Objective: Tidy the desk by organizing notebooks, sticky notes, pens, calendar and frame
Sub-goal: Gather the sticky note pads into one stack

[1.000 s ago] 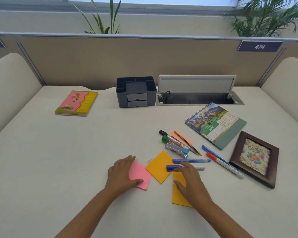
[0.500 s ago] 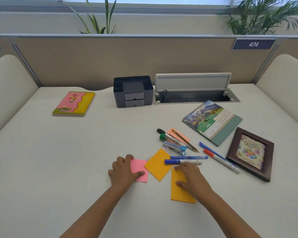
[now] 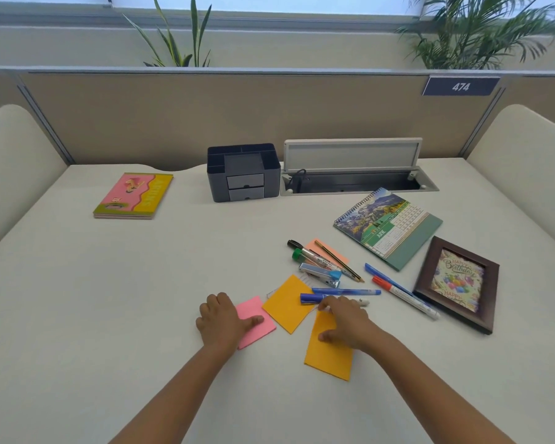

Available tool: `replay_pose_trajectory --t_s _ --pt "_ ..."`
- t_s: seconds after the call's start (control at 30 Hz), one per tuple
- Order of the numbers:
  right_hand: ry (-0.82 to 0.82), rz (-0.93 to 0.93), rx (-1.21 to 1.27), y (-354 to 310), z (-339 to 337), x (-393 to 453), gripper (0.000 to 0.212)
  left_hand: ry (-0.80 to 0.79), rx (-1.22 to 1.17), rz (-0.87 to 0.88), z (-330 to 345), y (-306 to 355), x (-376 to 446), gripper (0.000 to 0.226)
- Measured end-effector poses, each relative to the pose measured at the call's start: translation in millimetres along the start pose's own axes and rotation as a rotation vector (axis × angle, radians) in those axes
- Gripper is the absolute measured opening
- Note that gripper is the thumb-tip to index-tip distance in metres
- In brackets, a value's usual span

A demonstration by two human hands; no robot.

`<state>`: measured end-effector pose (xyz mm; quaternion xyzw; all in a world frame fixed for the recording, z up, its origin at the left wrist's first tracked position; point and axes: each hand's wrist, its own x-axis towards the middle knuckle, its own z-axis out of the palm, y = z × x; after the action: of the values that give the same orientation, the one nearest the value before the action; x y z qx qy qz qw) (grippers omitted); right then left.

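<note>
Both hands flat on sticky notes
I see L hand open on pink note; R hand open on orange note, pens just beyond R fingers.

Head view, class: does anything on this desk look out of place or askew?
Yes. The spiral-bound desk calendar and dark wooden picture frame lie flat and skewed, and pens and sticky notes are scattered outside the black desk organizer.

Notebooks far left; organizer behind centre; calendar behind frame, right; pens between
</note>
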<state>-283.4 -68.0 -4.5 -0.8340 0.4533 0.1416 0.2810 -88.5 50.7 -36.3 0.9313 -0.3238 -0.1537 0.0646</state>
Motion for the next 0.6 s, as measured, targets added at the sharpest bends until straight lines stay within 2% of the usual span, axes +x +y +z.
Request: replay_pose_trajectory --t_s 0.1,0.2,0.23,0.3,0.37,0.47,0.6 --pt "0.025 0.009 0.02 5 -3 1 0.043 -0.046 -0.066 -0.004 -5 -2 4 0.064" --pt "0.072 -0.026 0.074 10 -4 1 0.011 -0.102 -0.22 0.003 -14 -9 9 0.033" --pt "0.079 -0.033 0.094 11 -4 1 0.008 -0.114 -0.279 0.01 -16 -13 10 0.023" --pt "0.097 -0.031 0.126 11 -5 -2 0.007 -0.116 -0.397 -0.002 -19 -19 12 0.028" --pt "0.079 -0.038 0.086 10 -8 -8 0.02 -0.096 -0.519 -0.052 -21 -23 14 0.034" --pt "0.008 -0.048 -0.146 7 -4 -17 0.053 -0.081 -0.677 -0.114 -25 -21 13 0.029" --pt "0.008 -0.025 -0.204 2 8 -16 0.06 -0.066 -0.794 -0.135 -26 -17 11 0.025"
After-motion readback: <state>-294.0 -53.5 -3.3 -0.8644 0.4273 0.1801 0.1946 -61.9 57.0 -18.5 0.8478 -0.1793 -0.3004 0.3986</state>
